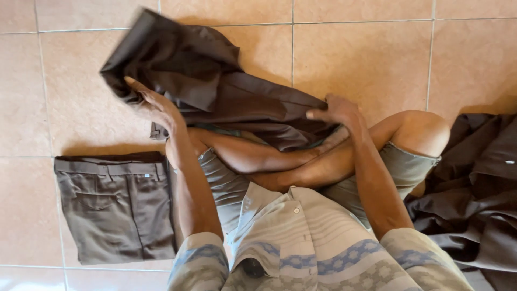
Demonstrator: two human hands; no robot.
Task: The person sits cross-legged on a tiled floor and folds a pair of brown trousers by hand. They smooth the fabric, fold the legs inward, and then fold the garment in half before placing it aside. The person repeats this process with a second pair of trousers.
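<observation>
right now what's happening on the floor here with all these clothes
A person sits cross-legged on the tiled floor, handling a dark brown garment across the legs. The left hand lifts its blurred left end while the right hand presses on its right part. A folded pair of brown trousers lies to the person's left, and a loose heap of dark brown clothes to the right.

bare tile floor (366,59) ahead, folded trousers (116,207) left, dark cloth heap (474,199) right

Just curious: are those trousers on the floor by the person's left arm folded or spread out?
Folded. The trousers lie as a flat, neat rectangle, waistband along the top edge.
</observation>
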